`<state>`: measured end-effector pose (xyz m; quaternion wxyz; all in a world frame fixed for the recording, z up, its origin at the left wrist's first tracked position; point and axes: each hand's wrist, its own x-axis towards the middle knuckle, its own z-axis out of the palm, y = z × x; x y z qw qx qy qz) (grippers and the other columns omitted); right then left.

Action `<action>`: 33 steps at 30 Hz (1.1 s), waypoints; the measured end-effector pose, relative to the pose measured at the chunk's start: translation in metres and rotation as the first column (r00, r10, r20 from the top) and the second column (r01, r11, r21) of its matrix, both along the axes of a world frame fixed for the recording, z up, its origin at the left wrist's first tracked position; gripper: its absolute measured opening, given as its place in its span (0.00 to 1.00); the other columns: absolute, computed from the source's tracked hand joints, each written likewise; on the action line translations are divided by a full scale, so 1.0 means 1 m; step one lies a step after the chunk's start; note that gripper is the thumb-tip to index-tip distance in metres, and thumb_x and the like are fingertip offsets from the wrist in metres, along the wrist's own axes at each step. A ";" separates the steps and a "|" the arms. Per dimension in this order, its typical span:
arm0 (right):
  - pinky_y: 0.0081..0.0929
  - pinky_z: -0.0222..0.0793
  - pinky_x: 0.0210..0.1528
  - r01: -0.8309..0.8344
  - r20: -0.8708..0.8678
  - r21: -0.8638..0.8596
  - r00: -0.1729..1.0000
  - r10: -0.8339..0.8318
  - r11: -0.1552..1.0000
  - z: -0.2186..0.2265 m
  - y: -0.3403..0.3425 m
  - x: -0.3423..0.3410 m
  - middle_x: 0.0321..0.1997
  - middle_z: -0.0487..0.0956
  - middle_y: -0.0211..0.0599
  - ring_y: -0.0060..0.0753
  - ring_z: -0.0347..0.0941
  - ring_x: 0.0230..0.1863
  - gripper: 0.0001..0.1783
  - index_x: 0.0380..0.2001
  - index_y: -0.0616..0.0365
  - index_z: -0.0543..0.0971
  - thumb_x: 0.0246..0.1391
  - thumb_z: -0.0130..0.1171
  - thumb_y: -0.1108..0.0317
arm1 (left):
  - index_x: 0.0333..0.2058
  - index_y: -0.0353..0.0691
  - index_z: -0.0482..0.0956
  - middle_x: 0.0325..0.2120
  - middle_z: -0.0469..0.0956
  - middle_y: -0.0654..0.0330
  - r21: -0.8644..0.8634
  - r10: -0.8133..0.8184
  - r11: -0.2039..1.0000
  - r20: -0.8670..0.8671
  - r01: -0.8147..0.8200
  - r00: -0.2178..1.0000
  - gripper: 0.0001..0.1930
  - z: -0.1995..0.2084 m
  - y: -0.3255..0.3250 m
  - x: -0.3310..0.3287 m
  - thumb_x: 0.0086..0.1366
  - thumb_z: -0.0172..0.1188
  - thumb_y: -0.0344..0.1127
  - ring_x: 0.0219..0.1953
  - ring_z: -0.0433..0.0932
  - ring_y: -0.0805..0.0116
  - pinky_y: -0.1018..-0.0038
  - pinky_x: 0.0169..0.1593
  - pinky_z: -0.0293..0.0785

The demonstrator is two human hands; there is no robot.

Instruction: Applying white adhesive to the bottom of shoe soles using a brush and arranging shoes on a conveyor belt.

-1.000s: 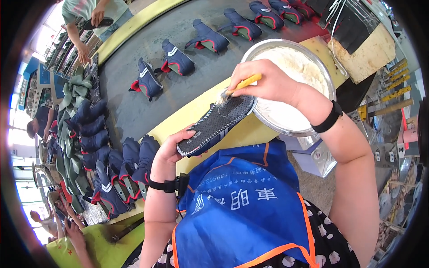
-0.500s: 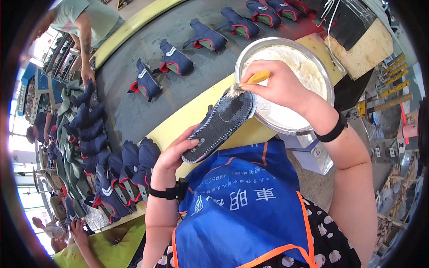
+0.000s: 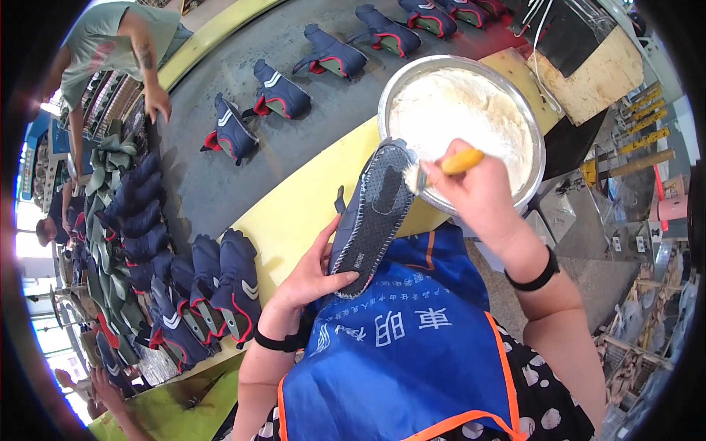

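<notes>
My left hand point(image 3: 307, 278) grips the heel end of a navy shoe upper point(image 3: 373, 224), its thumb on the black, stitched underside that faces up. My right hand point(image 3: 478, 195) is closed round a paintbrush point(image 3: 463, 161) with a yellow handle. White-coated bristles are right by the shoe's edge near the toe; whether they touch it I cannot tell. Just behind the brush is a round metal bowl point(image 3: 539, 151) of white paste point(image 3: 460, 110).
A row of navy, red-trimmed uppers point(image 3: 283, 92) lies along the dark conveyor belt point(image 3: 213, 70), edged by a yellow ledge point(image 3: 294, 195). More uppers point(image 3: 234, 283) crowd the left. A co-worker's hand point(image 3: 157, 101) hovers over the belt's far-left end. A stained board point(image 3: 596, 77) stands right of the bowl.
The shoe has turned more upright, toe away from me. My right hand with the brush has moved right and nearer, off the toe tip. The co-worker's hand has lifted from the uppers.
</notes>
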<state>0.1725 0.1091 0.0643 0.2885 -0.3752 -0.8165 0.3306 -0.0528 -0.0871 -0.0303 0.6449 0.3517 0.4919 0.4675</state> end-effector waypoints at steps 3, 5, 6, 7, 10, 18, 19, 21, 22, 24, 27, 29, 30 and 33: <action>0.21 0.64 0.25 -0.002 -0.025 -0.001 1.000 0.002 1.000 -0.008 -0.033 0.006 0.18 0.74 0.30 0.14 0.67 0.22 0.15 0.23 0.60 0.71 0.59 0.66 0.70 | 0.73 0.32 0.42 0.58 0.71 0.46 0.005 0.080 0.997 0.026 -0.080 0.996 0.53 -0.001 -0.004 0.003 0.57 0.69 0.28 0.61 0.72 0.62 0.67 0.66 0.64; 0.18 0.64 0.26 -0.057 -0.093 -0.092 0.995 0.048 0.994 -0.014 -0.052 0.007 0.17 0.74 0.28 0.12 0.68 0.23 0.15 0.22 0.60 0.71 0.59 0.65 0.72 | 0.73 0.31 0.43 0.59 0.71 0.47 -0.005 0.096 0.995 0.046 -0.096 0.994 0.51 -0.001 -0.005 0.004 0.57 0.68 0.29 0.61 0.71 0.61 0.67 0.66 0.64; 0.17 0.68 0.27 -0.105 -0.097 -0.228 0.992 0.085 0.968 -0.013 -0.054 0.010 0.21 0.76 0.28 0.13 0.71 0.25 0.13 0.24 0.60 0.71 0.60 0.63 0.75 | 0.72 0.30 0.45 0.60 0.70 0.47 -0.012 0.105 0.994 0.057 -0.104 0.993 0.49 0.001 -0.005 0.004 0.58 0.68 0.30 0.62 0.71 0.61 0.67 0.67 0.63; 0.17 0.68 0.27 -0.118 -0.102 -0.225 0.990 0.097 0.967 -0.012 -0.054 0.013 0.21 0.76 0.28 0.13 0.71 0.25 0.13 0.24 0.60 0.71 0.60 0.63 0.75 | 0.72 0.30 0.45 0.60 0.70 0.47 -0.013 0.116 0.993 0.057 -0.115 0.992 0.49 0.004 -0.006 0.003 0.58 0.68 0.30 0.62 0.71 0.61 0.67 0.67 0.63; 0.17 0.70 0.28 -0.165 -0.428 -0.492 0.901 -0.073 0.855 -0.006 -0.044 0.018 0.25 0.77 0.29 0.18 0.74 0.25 0.09 0.29 0.58 0.71 0.64 0.59 0.72 | 0.70 0.31 0.52 0.58 0.73 0.50 -0.060 0.107 0.994 0.329 -0.093 0.938 0.43 0.019 -0.010 -0.007 0.63 0.63 0.42 0.59 0.75 0.57 0.64 0.64 0.69; 0.20 0.71 0.26 -0.005 -0.548 -0.366 0.809 -0.211 0.931 -0.004 -0.015 0.018 0.29 0.70 0.30 0.21 0.71 0.26 0.08 0.30 0.59 0.70 0.63 0.56 0.76 | 0.60 0.31 0.67 0.53 0.77 0.44 -0.221 0.584 0.804 0.471 -0.552 0.661 0.26 0.070 -0.033 -0.095 0.70 0.49 0.43 0.47 0.80 0.46 0.52 0.46 0.81; 0.20 0.71 0.25 0.011 -0.543 -0.388 0.805 -0.238 0.921 -0.006 -0.014 0.018 0.29 0.69 0.30 0.20 0.70 0.26 0.08 0.30 0.58 0.69 0.62 0.56 0.76 | 0.55 0.31 0.70 0.49 0.78 0.47 -0.304 0.697 0.706 0.458 -0.640 0.552 0.22 0.068 -0.029 -0.114 0.69 0.52 0.41 0.47 0.80 0.49 0.49 0.46 0.80; 0.20 0.70 0.25 0.010 -0.545 -0.402 0.801 -0.248 0.916 -0.010 -0.011 0.020 0.29 0.69 0.30 0.20 0.70 0.26 0.08 0.30 0.58 0.69 0.62 0.56 0.76 | 0.52 0.36 0.73 0.49 0.77 0.47 -0.476 0.911 0.411 0.209 -0.777 0.354 0.20 0.060 -0.016 -0.164 0.66 0.59 0.40 0.48 0.79 0.48 0.43 0.52 0.77; 0.20 0.70 0.25 0.031 -0.534 -0.401 0.804 -0.261 0.915 -0.012 -0.009 0.021 0.29 0.68 0.29 0.20 0.69 0.25 0.08 0.30 0.57 0.69 0.62 0.56 0.75 | 0.50 0.37 0.73 0.47 0.76 0.51 -0.474 0.942 0.329 0.101 -0.817 0.321 0.20 0.051 -0.010 -0.190 0.64 0.63 0.41 0.48 0.78 0.51 0.42 0.51 0.76; 0.19 0.70 0.25 0.073 -0.524 -0.415 0.796 -0.304 0.907 -0.014 -0.008 0.022 0.29 0.68 0.29 0.19 0.68 0.25 0.07 0.30 0.57 0.69 0.62 0.56 0.75 | 0.51 0.42 0.72 0.47 0.75 0.51 -0.462 0.939 0.303 -0.003 -0.833 0.344 0.23 0.028 0.000 -0.248 0.59 0.68 0.41 0.45 0.78 0.54 0.45 0.48 0.77; 0.19 0.69 0.25 0.087 -0.535 -0.389 0.789 -0.302 0.917 -0.015 -0.007 0.025 0.29 0.68 0.29 0.19 0.68 0.26 0.07 0.30 0.57 0.69 0.62 0.56 0.75 | 0.52 0.43 0.75 0.42 0.78 0.57 -0.382 0.912 0.312 -0.135 -0.870 0.387 0.26 -0.031 0.020 -0.321 0.56 0.70 0.45 0.42 0.79 0.57 0.50 0.49 0.77; 0.18 0.68 0.25 0.111 -0.514 -0.380 0.800 -0.309 0.918 -0.016 -0.007 0.027 0.31 0.69 0.30 0.20 0.68 0.27 0.06 0.31 0.58 0.69 0.62 0.56 0.74 | 0.63 0.45 0.66 0.54 0.74 0.52 0.085 0.842 0.212 -0.522 -0.974 0.137 0.38 -0.068 0.028 -0.347 0.55 0.70 0.45 0.46 0.80 0.57 0.53 0.52 0.75; 0.18 0.69 0.25 0.123 -0.505 -0.355 0.809 -0.301 0.927 -0.016 -0.006 0.029 0.32 0.68 0.30 0.20 0.68 0.27 0.06 0.31 0.58 0.70 0.63 0.56 0.74 | 0.69 0.47 0.57 0.59 0.71 0.49 0.080 0.634 0.377 -0.748 -0.923 0.194 0.46 -0.080 0.026 -0.353 0.54 0.70 0.47 0.56 0.74 0.53 0.58 0.58 0.72; 0.18 0.67 0.24 0.216 -0.493 -0.349 0.785 -0.375 0.912 -0.018 -0.003 0.033 0.34 0.68 0.30 0.19 0.67 0.27 0.05 0.32 0.59 0.69 0.63 0.54 0.74 | 0.74 0.52 0.47 0.68 0.61 0.45 -0.349 -0.107 0.508 -0.933 -0.788 0.344 0.50 -0.083 0.034 -0.356 0.58 0.65 0.49 0.69 0.63 0.51 0.60 0.69 0.61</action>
